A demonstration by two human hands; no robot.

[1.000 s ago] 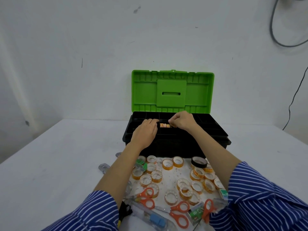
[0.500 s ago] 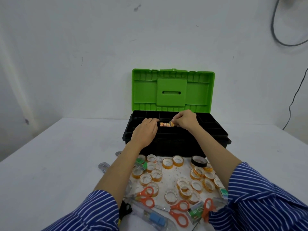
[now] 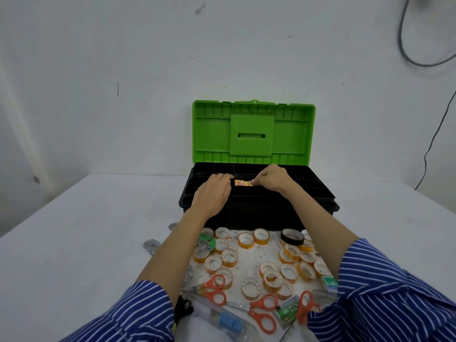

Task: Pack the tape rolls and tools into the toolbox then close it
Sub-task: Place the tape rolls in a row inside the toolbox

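Orange-labelled rolls (image 3: 243,183) are sitting in a tray slot between my hands, left hand (image 3: 214,193) resting flat beside them, right hand (image 3: 271,178) pinching one, while roughly twenty-five rolls (image 3: 269,257) and three scissors (image 3: 261,313) are waiting behind my wrists and the toolbox (image 3: 256,203) is standing open.

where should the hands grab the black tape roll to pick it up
The black tape roll lies tilted, leaning on the clear rolls beside it, its open core facing up and toward the toolbox. Probably best to come from above and pinch its ring wall, thumb inside the core and fingers on the outer face, at its near left side, which looks free of neighbours.
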